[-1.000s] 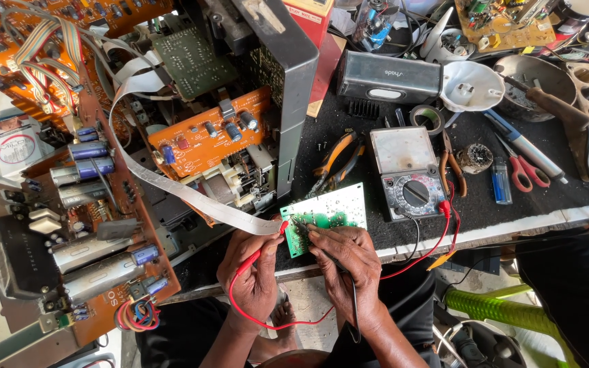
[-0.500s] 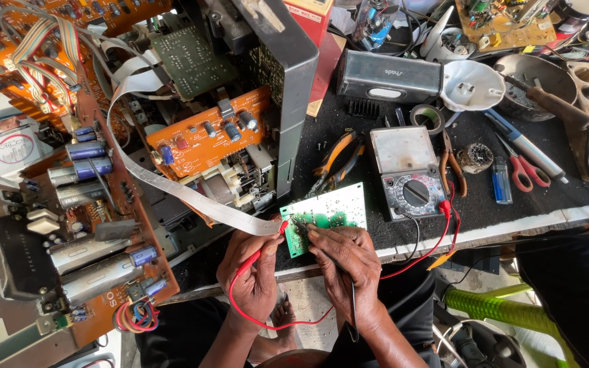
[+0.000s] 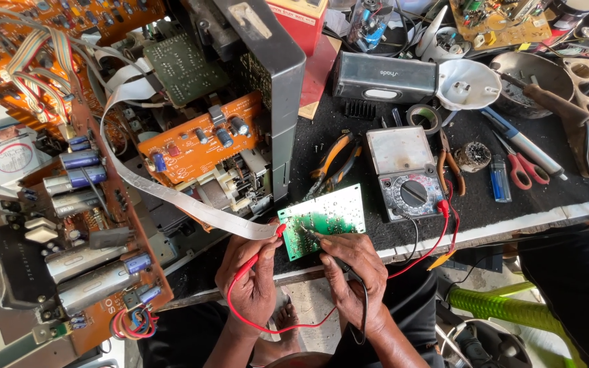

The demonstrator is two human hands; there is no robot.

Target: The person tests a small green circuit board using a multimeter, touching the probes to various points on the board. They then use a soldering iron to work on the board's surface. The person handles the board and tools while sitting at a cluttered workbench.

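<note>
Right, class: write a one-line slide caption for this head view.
Two hands press red and black probes onto a green circuit board beside a meter.

Head view, steeply down, close.

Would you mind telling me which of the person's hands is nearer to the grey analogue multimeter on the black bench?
Right. The right hand is just below-left of the grey analogue multimeter; the left hand sits farther left, beyond the small green circuit board.

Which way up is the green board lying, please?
Solder side up: the green board shows bare solder points, no components, under both probes.
</note>
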